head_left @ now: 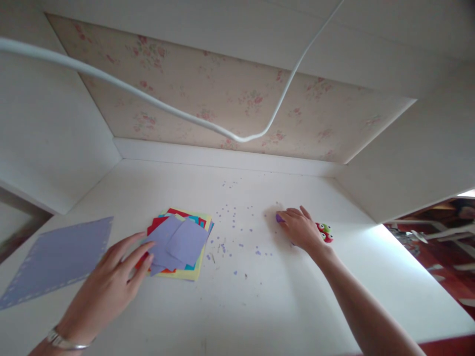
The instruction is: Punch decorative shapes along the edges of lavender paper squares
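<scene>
My left hand reaches over the left edge of a pile of colored paper, its fingers apart and the fingertips at the top purple sheets. Whether they touch the paper I cannot tell. Red, yellow and blue sheets stick out below the purple ones. On the right, my right hand is closed over a small purple object, mostly hidden under the fingers. Just beyond that wrist sit small red and green objects with eye-like dots.
A large purple sheet with small holes along its edges lies at the left. Tiny purple paper bits are scattered over the white tabletop. A white cable hangs across the front, before a floral back panel and white side walls.
</scene>
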Demonstrator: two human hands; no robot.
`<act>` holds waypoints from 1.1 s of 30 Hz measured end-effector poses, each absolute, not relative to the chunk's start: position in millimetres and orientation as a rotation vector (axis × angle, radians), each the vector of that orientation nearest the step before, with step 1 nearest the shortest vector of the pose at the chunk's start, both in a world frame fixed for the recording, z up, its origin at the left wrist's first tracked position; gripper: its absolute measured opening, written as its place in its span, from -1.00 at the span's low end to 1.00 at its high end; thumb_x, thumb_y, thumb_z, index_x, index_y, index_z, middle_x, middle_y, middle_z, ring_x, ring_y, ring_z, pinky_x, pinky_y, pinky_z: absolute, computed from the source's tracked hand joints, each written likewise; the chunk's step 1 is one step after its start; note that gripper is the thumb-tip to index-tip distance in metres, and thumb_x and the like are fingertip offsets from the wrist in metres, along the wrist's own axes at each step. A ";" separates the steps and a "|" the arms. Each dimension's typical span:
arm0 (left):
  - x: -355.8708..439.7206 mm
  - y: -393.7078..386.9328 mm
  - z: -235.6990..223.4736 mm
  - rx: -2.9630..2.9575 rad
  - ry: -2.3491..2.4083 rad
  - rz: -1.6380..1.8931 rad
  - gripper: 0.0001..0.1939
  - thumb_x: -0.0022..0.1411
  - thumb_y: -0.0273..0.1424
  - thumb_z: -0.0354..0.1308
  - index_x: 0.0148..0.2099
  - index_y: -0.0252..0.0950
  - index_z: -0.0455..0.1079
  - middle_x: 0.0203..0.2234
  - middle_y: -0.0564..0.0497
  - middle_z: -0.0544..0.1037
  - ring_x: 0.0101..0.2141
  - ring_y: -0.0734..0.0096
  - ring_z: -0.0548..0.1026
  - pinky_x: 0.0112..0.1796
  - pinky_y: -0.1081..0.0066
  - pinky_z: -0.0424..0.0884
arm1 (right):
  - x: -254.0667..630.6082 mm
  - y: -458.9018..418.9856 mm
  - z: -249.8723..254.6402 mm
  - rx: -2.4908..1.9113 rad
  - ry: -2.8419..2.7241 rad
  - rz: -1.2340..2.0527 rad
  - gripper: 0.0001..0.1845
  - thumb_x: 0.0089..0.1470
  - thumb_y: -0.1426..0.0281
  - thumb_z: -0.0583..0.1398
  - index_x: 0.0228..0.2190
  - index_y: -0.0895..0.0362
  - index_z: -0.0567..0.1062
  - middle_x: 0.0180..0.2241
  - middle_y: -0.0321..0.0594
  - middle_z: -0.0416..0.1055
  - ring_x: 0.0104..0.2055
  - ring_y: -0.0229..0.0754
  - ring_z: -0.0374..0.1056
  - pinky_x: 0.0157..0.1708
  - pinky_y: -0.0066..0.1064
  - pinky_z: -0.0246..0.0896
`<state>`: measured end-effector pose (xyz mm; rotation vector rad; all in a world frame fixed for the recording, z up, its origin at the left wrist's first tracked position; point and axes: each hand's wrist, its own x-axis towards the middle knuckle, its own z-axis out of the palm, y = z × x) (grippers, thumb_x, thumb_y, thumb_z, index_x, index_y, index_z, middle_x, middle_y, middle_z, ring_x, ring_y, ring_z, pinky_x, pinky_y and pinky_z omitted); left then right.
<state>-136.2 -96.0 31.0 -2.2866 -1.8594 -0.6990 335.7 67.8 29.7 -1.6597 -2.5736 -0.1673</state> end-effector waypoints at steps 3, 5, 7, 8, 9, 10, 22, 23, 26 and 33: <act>-118.9 -74.3 23.5 -2.362 -1.856 -0.664 -0.59 0.34 -0.16 -0.03 0.13 -0.19 0.35 0.16 -0.11 0.34 0.14 0.08 0.33 0.15 0.10 0.28 | 324.8 73.5 35.1 -1.682 -2.474 -0.059 -0.61 0.18 0.40 0.08 0.03 0.04 0.46 -0.05 -0.11 0.51 0.05 -0.02 0.37 0.17 -0.09 0.02; -114.3 -61.0 17.7 -2.378 -1.865 -0.678 -0.56 0.35 -0.13 -0.05 0.14 -0.23 0.34 0.18 -0.13 0.31 0.16 0.08 0.30 0.16 0.11 0.27 | 313.1 81.6 37.7 -1.708 -2.389 0.040 -0.58 0.17 0.37 0.09 0.07 0.06 0.41 -0.02 -0.09 0.49 0.03 0.00 0.38 0.05 -0.18 0.18; -114.5 -49.4 12.7 -2.383 -1.876 -0.686 -0.55 0.36 -0.13 -0.07 0.14 -0.27 0.34 0.17 -0.15 0.32 0.16 0.09 0.30 0.17 0.12 0.26 | 297.6 93.7 40.0 -1.737 -2.302 0.167 -0.56 0.15 0.33 0.12 0.08 0.07 0.39 -0.04 -0.11 0.50 -0.03 -0.01 0.42 -0.07 -0.25 0.26; -116.4 -44.6 10.8 -2.377 -1.878 -0.692 -0.55 0.37 -0.14 -0.08 0.14 -0.28 0.34 0.16 -0.16 0.33 0.16 0.11 0.30 0.18 0.13 0.24 | 288.3 101.2 41.3 -1.749 -2.261 0.233 -0.56 0.14 0.31 0.13 0.06 0.07 0.39 -0.07 -0.12 0.51 -0.07 -0.03 0.44 -0.10 -0.28 0.28; -119.8 -40.8 9.3 -2.364 -1.882 -0.693 -0.54 0.37 -0.15 -0.09 0.14 -0.30 0.34 0.15 -0.17 0.34 0.15 0.12 0.31 0.18 0.14 0.23 | 278.2 109.5 42.6 -1.757 -2.228 0.292 -0.57 0.13 0.30 0.15 0.04 0.08 0.39 -0.10 -0.13 0.53 -0.10 -0.05 0.46 -0.13 -0.30 0.29; -124.7 -37.9 8.0 -2.342 -1.888 -0.688 -0.54 0.38 -0.17 -0.11 0.15 -0.31 0.33 0.15 -0.18 0.34 0.15 0.12 0.31 0.19 0.13 0.22 | 267.3 118.5 44.1 -1.759 -2.211 0.338 -0.59 0.12 0.29 0.16 0.02 0.08 0.40 -0.12 -0.14 0.54 -0.13 -0.07 0.46 -0.16 -0.33 0.30; -236.5 -83.8 -18.8 -1.994 -2.212 -0.320 -0.51 0.32 -0.17 -0.13 0.13 -0.37 0.27 0.06 -0.27 0.45 0.02 -0.04 0.46 0.06 0.01 0.36 | 139.0 222.4 37.4 -1.738 -2.327 0.399 -0.62 0.15 0.31 0.15 -0.01 0.16 0.40 -0.08 0.01 0.49 -0.03 0.01 0.40 -0.10 -0.30 0.24; -241.2 -90.6 -20.0 -1.991 -2.215 -0.306 -0.52 0.32 -0.17 -0.16 0.13 -0.34 0.27 0.06 -0.24 0.45 0.02 -0.04 0.46 0.06 0.02 0.37 | 132.3 226.2 35.3 -1.740 -2.332 0.402 -0.62 0.15 0.32 0.14 0.00 0.16 0.40 -0.06 0.02 0.49 -0.02 0.01 0.40 -0.09 -0.29 0.24; -253.5 -107.8 -21.8 -1.940 -2.225 -0.346 -0.54 0.29 -0.20 -0.17 0.10 -0.31 0.29 0.03 -0.23 0.47 -0.01 -0.10 0.48 0.02 -0.02 0.39 | 117.1 232.3 30.2 -1.741 -2.347 0.415 -0.60 0.15 0.36 0.13 0.02 0.18 0.39 -0.04 0.05 0.47 -0.01 0.03 0.39 -0.10 -0.29 0.24; -238.8 -111.6 -15.2 -1.859 -2.225 -0.367 -0.58 0.27 -0.24 -0.14 0.12 -0.20 0.25 0.01 -0.25 0.45 -0.04 -0.19 0.47 -0.05 -0.19 0.37 | 120.5 223.3 35.3 -1.667 -2.417 0.445 -0.39 0.12 0.24 0.20 0.15 0.20 0.26 0.07 0.03 0.40 0.08 0.01 0.33 -0.03 -0.32 0.22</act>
